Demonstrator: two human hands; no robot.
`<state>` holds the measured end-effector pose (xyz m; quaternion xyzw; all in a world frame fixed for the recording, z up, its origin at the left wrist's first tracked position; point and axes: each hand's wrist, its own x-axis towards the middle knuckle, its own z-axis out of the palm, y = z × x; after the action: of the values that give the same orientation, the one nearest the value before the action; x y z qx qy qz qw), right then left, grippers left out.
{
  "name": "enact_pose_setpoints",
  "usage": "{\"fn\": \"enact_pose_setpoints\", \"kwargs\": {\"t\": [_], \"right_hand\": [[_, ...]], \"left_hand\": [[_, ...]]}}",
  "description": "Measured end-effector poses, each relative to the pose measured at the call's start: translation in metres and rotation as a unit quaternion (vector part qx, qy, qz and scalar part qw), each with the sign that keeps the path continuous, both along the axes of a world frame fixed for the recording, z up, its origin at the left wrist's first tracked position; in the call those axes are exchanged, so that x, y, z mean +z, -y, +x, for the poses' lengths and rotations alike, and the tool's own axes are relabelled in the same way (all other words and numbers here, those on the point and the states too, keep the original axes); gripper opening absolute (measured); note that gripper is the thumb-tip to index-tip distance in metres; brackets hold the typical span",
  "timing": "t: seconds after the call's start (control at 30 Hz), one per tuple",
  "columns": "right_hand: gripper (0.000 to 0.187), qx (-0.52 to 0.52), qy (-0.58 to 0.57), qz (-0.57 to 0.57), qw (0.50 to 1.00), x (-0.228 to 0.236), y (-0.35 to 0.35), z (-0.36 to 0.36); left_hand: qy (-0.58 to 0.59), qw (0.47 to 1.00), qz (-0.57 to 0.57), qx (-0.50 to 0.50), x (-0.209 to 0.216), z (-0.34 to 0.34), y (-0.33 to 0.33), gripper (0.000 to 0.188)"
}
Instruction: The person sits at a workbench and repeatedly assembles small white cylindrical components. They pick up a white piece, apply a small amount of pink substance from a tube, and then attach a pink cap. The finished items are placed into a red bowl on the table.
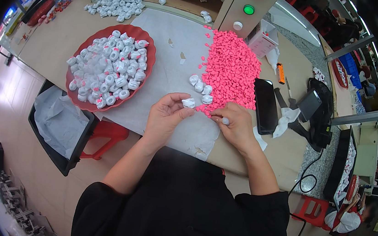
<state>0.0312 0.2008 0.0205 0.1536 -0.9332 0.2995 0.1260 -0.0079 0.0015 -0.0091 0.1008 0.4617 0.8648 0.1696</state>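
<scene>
At the bench's [281, 162] left end, below its edge, I see a black tray [81, 141] lined with a white sheet [60, 113], a red stool [106, 134] just beside and partly behind it. Next comes the red bowl [152, 63], piled with white pieces [116, 66], some showing pink. The left hand [169, 111] is up over the pale paper [175, 33], to the right of the bowl, thumb and fingers pinching one white piece [188, 103] at their tips. Just beyond that piece, four loose ones [199, 87] lie in a short, uneven row. Then there's the pink heap [233, 69], its long axis running away from the person, its near end just beyond the right hand [238, 128]. That hand is the nearer to the heap's main body, though a few stray pink bits [206, 111] lie between the two hands. The right fingers are curled in, gripping a small whitish rod [225, 121]; I can't tell whether they pinch a pink bit as well. To the right of the heap rest a black phone [265, 106], its long side roughly along the heap's, and an orange lighter-like thing [280, 73] farther off.
</scene>
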Motion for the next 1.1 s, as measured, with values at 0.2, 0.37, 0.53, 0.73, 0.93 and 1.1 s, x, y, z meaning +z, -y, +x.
{"fn": "enact_pose_setpoints", "kwargs": {"t": [0.2, 0.37, 0.53, 0.73, 0.93, 1.1], "right_hand": [[0.017, 0.032, -0.013, 0.058, 0.998, 0.003, 0.005, -0.007], [0.017, 0.045, -0.019, 0.041, 0.998, 0.01, 0.008, -0.004], [0.01, -0.059, 0.157, -0.366, 0.915, 0.008, 0.018, 0.001], [0.014, -0.037, 0.211, -0.527, 0.822, 0.005, 0.028, 0.0], [0.015, -0.004, 0.253, -0.512, 0.821, 0.004, 0.029, 0.003], [0.015, 0.003, 0.269, -0.497, 0.825, 0.008, 0.027, 0.002]], "left_hand": [[-0.006, 1.0, -0.005, -0.01, 0.002, 0.0, 0.0, 0.029], [-0.004, 1.0, -0.003, -0.021, 0.003, 0.0, -0.001, 0.028], [-0.005, 0.999, -0.037, -0.04, 0.004, 0.0, 0.0, 0.029], [-0.045, 0.996, -0.066, -0.048, 0.003, 0.002, -0.001, 0.029], [-0.07, 0.992, -0.071, -0.082, 0.008, 0.004, -0.005, 0.027], [-0.104, 0.984, -0.118, -0.086, 0.01, 0.005, -0.004, 0.026]]}}
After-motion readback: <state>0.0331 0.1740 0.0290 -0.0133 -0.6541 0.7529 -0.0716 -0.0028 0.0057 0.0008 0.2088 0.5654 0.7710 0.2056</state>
